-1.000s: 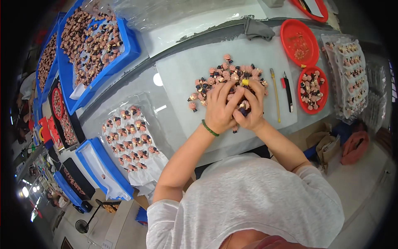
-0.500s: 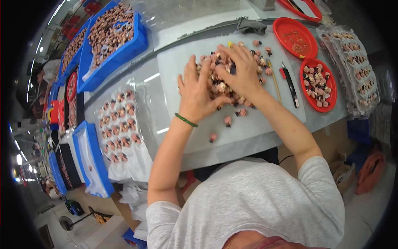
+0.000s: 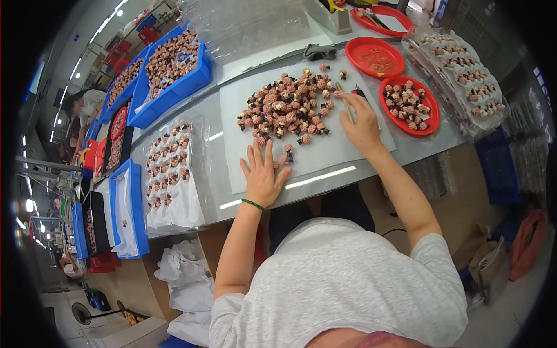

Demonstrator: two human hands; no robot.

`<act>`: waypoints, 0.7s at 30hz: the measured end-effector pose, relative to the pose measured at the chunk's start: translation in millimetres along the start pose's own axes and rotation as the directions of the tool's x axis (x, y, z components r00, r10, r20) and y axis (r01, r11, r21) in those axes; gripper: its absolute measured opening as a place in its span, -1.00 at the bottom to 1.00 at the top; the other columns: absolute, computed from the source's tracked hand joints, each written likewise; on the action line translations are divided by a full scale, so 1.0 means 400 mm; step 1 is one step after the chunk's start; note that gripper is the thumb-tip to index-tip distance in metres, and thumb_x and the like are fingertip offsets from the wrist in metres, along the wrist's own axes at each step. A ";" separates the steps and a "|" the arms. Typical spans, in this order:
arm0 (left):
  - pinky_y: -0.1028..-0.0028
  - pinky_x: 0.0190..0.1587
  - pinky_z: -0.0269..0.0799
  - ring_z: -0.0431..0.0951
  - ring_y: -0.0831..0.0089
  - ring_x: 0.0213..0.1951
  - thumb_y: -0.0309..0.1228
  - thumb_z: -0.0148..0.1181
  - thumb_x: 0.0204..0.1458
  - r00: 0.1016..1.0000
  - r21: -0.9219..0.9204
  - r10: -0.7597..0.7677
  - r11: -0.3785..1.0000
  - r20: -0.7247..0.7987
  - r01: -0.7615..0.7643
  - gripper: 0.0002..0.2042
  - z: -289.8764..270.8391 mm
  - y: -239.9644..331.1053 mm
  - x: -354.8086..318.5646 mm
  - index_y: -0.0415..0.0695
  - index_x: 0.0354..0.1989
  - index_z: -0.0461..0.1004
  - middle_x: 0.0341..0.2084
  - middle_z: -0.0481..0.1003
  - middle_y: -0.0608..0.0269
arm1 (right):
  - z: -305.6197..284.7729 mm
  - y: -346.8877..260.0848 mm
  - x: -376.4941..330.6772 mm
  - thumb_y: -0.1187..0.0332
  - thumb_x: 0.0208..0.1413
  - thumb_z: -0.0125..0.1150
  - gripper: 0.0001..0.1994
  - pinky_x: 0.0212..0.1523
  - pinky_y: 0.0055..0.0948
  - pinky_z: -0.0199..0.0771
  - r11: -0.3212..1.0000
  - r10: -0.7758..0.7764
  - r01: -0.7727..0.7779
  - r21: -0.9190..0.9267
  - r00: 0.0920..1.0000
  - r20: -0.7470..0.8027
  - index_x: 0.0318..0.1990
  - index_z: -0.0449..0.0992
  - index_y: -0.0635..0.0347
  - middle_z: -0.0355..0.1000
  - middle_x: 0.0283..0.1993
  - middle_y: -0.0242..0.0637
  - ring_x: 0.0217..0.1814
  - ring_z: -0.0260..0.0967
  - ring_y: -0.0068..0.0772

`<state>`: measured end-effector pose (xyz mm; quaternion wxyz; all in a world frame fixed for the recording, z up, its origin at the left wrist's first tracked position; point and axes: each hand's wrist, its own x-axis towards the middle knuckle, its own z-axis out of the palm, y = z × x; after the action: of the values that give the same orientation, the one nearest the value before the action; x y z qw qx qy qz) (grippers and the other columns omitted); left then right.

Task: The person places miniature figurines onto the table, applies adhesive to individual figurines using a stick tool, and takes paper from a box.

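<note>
A heap of small pink knobbly figures with black and cream parts lies on a white mat. My left hand, with a green bracelet at the wrist, is open with fingers spread near the mat's front left. A few loose figures lie beside its thumb and fingers. To the right of the heap, my right hand has its fingers stretched forward and thumb apart. Between that thumb and index finger shows a thin yellowish stick. A black and red pen-like tool is partly hidden behind this hand.
Right of the mat stand a red tray of figures and a nearly bare red tray. Stacked clear blister trays are farther right. At left are a filled blister tray and blue bins. A grey cloth lies behind.
Both hands have come off the heap. My left hand has drawn back toward the front edge; my right hand has moved to the stick. The heap is uncovered and the view has shifted.
</note>
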<state>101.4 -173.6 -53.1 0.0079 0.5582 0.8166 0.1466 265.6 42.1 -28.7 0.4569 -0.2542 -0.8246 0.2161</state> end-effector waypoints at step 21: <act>-0.27 0.06 -0.35 -0.39 -0.13 0.23 -0.20 -0.02 0.00 0.985 -0.114 -0.167 0.981 -0.054 0.160 -0.29 0.034 0.079 0.113 -0.24 0.22 -0.25 0.22 -0.35 -0.14 | -0.250 0.097 0.109 0.49 0.06 -0.12 -0.68 -0.37 -0.69 0.31 0.872 0.388 -0.344 0.349 0.919 -0.064 0.00 0.31 0.29 0.37 -0.29 -0.31 -0.41 0.28 -0.62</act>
<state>115.5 -118.8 -51.5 0.0246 0.4831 0.8502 0.2076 340.7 111.5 25.4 0.4973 -0.3394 -0.6812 0.4166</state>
